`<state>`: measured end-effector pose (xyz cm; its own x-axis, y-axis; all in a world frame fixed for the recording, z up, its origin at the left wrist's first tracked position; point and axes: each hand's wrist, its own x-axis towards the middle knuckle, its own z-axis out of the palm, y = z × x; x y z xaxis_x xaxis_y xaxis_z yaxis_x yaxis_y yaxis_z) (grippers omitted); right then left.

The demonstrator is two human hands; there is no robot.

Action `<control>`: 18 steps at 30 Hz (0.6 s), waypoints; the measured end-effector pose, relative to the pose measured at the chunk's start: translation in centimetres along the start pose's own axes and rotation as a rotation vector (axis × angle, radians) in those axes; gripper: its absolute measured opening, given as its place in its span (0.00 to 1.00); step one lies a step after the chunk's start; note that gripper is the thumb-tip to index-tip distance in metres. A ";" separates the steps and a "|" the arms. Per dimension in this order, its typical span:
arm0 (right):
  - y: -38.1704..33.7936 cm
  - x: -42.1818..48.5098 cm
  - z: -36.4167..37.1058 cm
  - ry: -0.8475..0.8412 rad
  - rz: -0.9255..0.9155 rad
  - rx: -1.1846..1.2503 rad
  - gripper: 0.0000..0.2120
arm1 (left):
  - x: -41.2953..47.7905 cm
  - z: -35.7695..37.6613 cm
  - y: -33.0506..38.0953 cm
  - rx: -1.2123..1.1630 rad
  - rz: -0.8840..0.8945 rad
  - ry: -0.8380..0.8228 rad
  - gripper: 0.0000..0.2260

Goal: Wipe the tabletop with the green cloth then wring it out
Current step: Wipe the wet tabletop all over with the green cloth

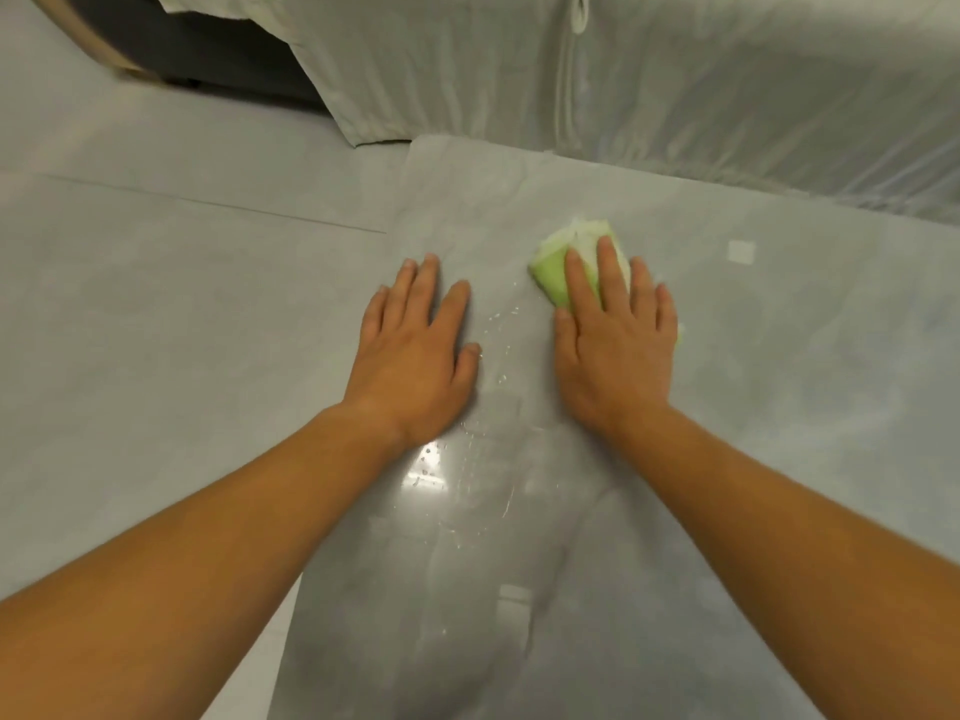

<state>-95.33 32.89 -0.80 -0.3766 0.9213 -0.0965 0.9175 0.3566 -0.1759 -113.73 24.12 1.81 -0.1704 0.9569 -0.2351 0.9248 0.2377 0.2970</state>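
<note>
A folded green cloth [558, 270] lies on the glossy grey tabletop [779, 407], toward its far side. My right hand [615, 340] presses flat on the cloth, fingers spread over it, so only the cloth's far and left parts show. My left hand [415, 345] rests flat on the tabletop near its left edge, palm down, holding nothing. Water droplets and wet streaks [498, 345] run between my hands and toward me.
The table's left edge [343, 444] drops to a pale grey tiled floor [156, 304]. Beyond the far edge stands furniture under a translucent plastic sheet [675, 85]. A dark object with a tan curved rim [104, 44] sits at the top left.
</note>
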 end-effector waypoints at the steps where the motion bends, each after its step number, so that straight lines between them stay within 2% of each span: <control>1: -0.1 -0.9 0.0 0.006 -0.038 -0.012 0.27 | 0.7 -0.2 -0.1 0.000 -0.012 -0.009 0.28; 4: 1.0 -5.2 -0.2 -0.042 -0.250 -0.027 0.26 | 2.0 -0.5 -0.7 0.020 -0.010 -0.062 0.29; 6: 2.2 -4.4 -0.6 -0.068 -0.313 -0.019 0.25 | 2.1 -0.5 -1.3 0.019 0.021 -0.063 0.29; 11: 0.1 6.1 -1.2 -0.015 -0.054 -0.003 0.27 | 1.9 0.0 -1.9 0.001 0.048 -0.042 0.30; 13: -1.4 8.1 -1.0 -0.007 -0.017 -0.002 0.28 | 1.8 0.5 -1.8 0.008 0.048 -0.018 0.31; 16: -1.4 5.9 -0.9 -0.025 -0.230 -0.040 0.27 | 1.8 0.8 -1.9 -0.007 0.051 -0.002 0.31; 18: -0.2 4.6 -1.2 -0.106 -0.386 -0.069 0.26 | 1.8 0.6 -2.0 -0.024 0.055 -0.016 0.31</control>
<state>-97.05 37.24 -0.03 -0.7027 0.6980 -0.1376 0.7114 0.6860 -0.1529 -115.67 25.22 0.20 -0.1137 0.9658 -0.2328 0.9240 0.1889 0.3324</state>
